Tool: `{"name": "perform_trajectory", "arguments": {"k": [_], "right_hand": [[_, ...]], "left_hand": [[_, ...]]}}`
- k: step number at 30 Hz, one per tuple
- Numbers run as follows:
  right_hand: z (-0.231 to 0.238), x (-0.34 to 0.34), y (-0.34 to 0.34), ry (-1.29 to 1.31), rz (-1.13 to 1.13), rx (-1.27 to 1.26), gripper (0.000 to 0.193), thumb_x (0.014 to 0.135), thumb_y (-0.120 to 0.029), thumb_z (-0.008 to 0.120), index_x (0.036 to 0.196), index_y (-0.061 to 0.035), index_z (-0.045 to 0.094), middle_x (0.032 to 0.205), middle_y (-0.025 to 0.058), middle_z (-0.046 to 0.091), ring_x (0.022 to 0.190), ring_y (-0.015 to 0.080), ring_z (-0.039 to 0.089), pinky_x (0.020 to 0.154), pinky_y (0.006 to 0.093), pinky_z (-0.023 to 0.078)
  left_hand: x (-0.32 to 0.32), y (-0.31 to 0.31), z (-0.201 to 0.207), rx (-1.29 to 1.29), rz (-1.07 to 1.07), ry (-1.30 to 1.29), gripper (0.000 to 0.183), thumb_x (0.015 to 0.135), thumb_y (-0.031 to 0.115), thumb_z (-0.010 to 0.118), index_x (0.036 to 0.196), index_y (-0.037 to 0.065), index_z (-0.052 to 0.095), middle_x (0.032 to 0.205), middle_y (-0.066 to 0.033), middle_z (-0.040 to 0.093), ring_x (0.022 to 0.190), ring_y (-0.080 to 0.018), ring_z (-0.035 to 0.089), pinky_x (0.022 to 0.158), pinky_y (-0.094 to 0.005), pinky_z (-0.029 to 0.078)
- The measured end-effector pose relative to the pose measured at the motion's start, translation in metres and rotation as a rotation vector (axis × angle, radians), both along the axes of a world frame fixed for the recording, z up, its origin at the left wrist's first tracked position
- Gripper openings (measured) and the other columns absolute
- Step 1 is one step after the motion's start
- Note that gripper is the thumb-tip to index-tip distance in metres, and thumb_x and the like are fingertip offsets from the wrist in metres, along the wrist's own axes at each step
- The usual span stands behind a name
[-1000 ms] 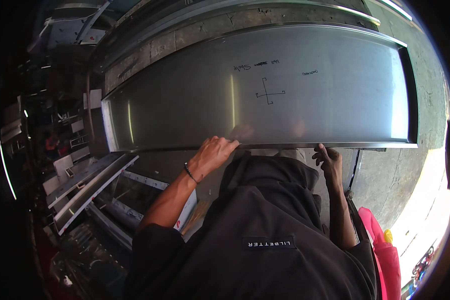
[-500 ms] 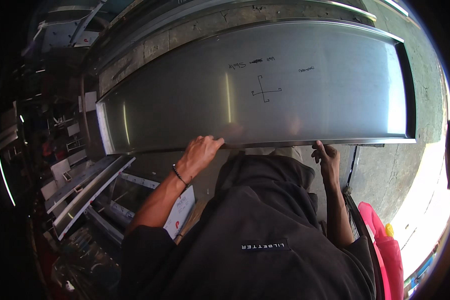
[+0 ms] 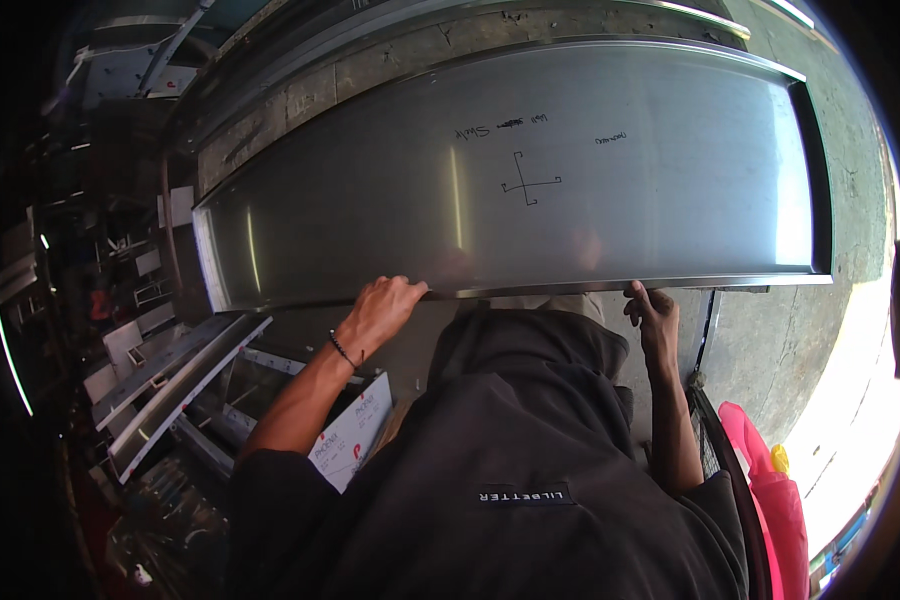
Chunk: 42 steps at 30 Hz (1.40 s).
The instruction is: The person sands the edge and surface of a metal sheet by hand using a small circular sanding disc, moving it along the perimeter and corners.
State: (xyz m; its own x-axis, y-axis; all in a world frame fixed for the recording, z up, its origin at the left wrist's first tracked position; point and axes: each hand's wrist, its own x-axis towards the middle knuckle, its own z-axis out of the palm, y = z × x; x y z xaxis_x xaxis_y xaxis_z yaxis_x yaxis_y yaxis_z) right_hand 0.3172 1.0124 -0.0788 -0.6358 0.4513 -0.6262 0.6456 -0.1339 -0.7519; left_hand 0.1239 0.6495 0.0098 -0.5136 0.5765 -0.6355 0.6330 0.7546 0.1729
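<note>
Touching the near rim (image 3: 540, 291) of the long metal tray (image 3: 690, 200) at two well-separated places: left hand (image 3: 378, 306) with fingers bent over it, right hand (image 3: 656, 308) with a fingertip against it. Firmness of either hold: cannot tell. Tray lies across the front of the dark shirt (image 3: 450, 430); its support is hidden. Progress: edges look already formed, drawn lines (image 3: 526, 185) present on the face; remainder not readable here. Clearance: tightest at near-left corner, beside metal channels (image 3: 185, 392); wider rightward, over concrete floor (image 3: 760, 365).
</note>
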Motion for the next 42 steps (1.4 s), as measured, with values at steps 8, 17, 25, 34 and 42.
{"name": "perform_trajectory", "arguments": {"k": [8, 17, 25, 34, 42], "right_hand": [[-0.006, 0.001, 0.001, -0.03, 0.002, -0.011, 0.05, 0.096, -0.044, 0.068, 0.086, 0.0056, 0.071, 0.063, 0.0074, 0.063, 0.055, 0.0103, 0.051, 0.052, 0.0274, 0.037], [-0.006, 0.002, 0.0, -0.008, -0.001, 0.019, 0.048, 0.096, -0.042, 0.068, 0.085, 0.0042, 0.07, 0.063, 0.0057, 0.061, 0.055, 0.009, 0.049, 0.052, 0.0271, 0.036], [0.001, 0.001, -0.002, -0.027, -0.007, 0.0, 0.048, 0.097, -0.042, 0.066, 0.087, 0.0044, 0.071, 0.064, 0.0048, 0.06, 0.057, 0.0097, 0.051, 0.053, 0.0265, 0.036], [-0.001, 0.001, -0.001, -0.054, -0.001, 0.03, 0.048, 0.097, -0.042, 0.066, 0.086, 0.0042, 0.071, 0.062, 0.0045, 0.06, 0.056, 0.0091, 0.049, 0.053, 0.0273, 0.036], [-0.002, -0.002, -0.004, -0.055, -0.013, 0.039, 0.049, 0.096, -0.044, 0.067, 0.085, 0.003, 0.071, 0.062, 0.0036, 0.059, 0.055, 0.0078, 0.046, 0.052, 0.0272, 0.035]], "left_hand": [[0.039, 0.1, -0.013, 0.383, -0.057, 0.016, 0.014, 0.09, 0.004, 0.054, 0.1, 0.003, 0.064, 0.085, -0.017, 0.065, 0.082, -0.0375, 0.069, 0.072, -0.0459, 0.059], [0.039, 0.093, -0.024, 0.156, -0.088, 0.024, 0.021, 0.088, 0.001, 0.055, 0.104, 0.002, 0.068, 0.086, -0.0175, 0.068, 0.084, -0.0362, 0.071, 0.07, -0.045, 0.06], [0.012, 0.017, -0.014, 0.113, 0.006, 0.042, 0.016, 0.087, -0.001, 0.055, 0.097, 0.0, 0.067, 0.078, -0.0184, 0.066, 0.078, -0.0374, 0.071, 0.069, -0.0454, 0.059], [0.045, 0.123, -0.018, 0.386, -0.084, 0.025, 0.016, 0.088, 0.001, 0.057, 0.101, 0.002, 0.064, 0.083, -0.018, 0.067, 0.08, -0.0379, 0.07, 0.07, -0.0453, 0.06], [0.042, 0.121, -0.026, 0.339, -0.087, 0.034, 0.017, 0.087, 0.002, 0.057, 0.101, 0.001, 0.066, 0.079, -0.0158, 0.068, 0.076, -0.0346, 0.07, 0.068, -0.0428, 0.06]]}}
